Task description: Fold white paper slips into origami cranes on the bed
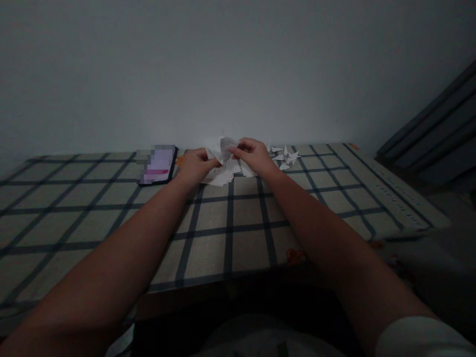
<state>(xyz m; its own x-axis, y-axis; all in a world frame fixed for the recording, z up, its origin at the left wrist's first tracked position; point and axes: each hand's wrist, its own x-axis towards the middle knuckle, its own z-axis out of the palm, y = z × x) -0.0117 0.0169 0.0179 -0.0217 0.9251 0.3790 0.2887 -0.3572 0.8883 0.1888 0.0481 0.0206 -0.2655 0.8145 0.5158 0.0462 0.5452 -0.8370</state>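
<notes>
Between my hands a sheet of white paper (pixel 225 145) is raised and bent, its upper edge curling over. My left hand (pixel 196 165) pinches its left side, thumb pointing inward. On the other side my right hand (pixel 254 154) grips the sheet between thumb and fingers. Under it, a loose stack of white paper sheets (pixel 222 177) lies on the tablecloth, partly hidden by the raised sheet and my hands. Just right of my right hand sit several small pointed folded-paper pieces (pixel 287 157), bunched together.
A phone (pixel 159 166) with a lit screen, partly pixelated, is left of my left hand. The checked tablecloth (pixel 245 248) covers the table, whose near edge faces me. A pale wall (pixel 230 69) rises behind. Dark ridged panels (pixel 439 114) stand at the right.
</notes>
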